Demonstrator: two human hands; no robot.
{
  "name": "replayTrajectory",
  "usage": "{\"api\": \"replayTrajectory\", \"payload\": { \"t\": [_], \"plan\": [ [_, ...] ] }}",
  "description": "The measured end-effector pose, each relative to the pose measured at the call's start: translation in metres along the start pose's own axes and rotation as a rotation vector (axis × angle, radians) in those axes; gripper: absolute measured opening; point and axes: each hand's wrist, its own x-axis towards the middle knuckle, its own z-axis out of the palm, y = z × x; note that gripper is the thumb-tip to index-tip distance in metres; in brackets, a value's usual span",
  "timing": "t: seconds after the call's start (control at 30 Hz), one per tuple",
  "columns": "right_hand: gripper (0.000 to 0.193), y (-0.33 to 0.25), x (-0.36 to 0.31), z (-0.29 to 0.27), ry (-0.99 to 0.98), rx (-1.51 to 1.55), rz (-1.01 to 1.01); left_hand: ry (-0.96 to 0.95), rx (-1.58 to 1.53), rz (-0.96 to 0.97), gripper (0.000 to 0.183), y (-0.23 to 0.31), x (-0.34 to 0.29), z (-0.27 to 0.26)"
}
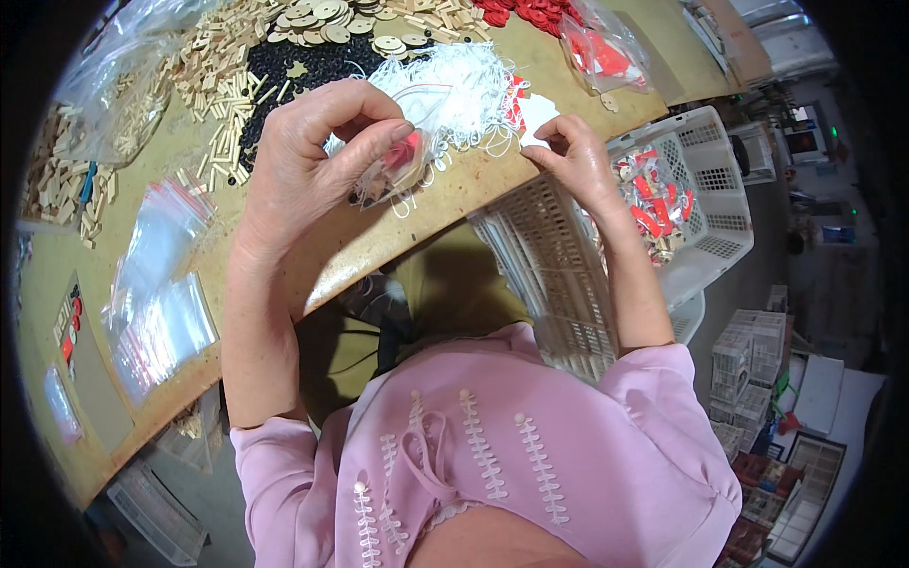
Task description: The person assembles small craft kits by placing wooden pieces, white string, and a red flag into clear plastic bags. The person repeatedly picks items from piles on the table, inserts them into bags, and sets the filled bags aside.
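My left hand [308, 156] is closed in a pinch on a small clear zip bag [396, 168], which hangs over the table near its front edge. A red piece and some pale and dark bits show through the plastic. To the right, my right hand [579, 159] pinches a white card [540, 114] at its edge, beside some red-and-white pieces [516, 99]. Between and behind my hands lies a tangled heap of white string [469, 85]. Loops of string trail down by the bag.
Black rings [317, 71], wooden sticks [222, 133] and wooden discs [317, 17] are heaped behind. Flat zip bags [156, 317] lie at the left. A white plastic crate [715, 180] with filled bags stands right of the table [350, 265]. Red pieces [530, 11] lie at the back.
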Motion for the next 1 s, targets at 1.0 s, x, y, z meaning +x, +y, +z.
{"api": "replayTrajectory", "payload": {
  "t": [1.0],
  "plan": [
    [0.02, 0.007, -0.005, -0.024, -0.192, 0.185, 0.085, -0.054, -0.071, -0.034, 0.012, 0.004, -0.008, 0.009]
  ]
}}
